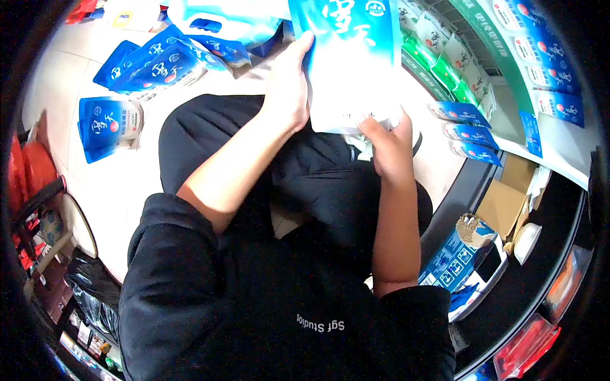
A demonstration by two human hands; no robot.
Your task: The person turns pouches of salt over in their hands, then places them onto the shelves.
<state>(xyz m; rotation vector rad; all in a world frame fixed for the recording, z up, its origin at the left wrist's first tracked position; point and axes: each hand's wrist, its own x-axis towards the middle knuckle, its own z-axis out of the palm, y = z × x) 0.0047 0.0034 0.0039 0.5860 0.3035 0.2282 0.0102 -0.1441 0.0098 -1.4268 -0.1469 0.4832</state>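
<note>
Sitting low over a pale tiled floor, with a stocked white shelf to the right, a person in a black "Sgf Studios" shirt has one large blue-and-white printed pouch raised above the folded legs. A fanned pile of blue pouches lies on the floor to the left, near a smaller blue stack. Each grip is closed on the large pouch, the left hand along its left edge, the right hand pinching its near right corner.

Shop, stocked display shelf, rows of blue pouches
</note>
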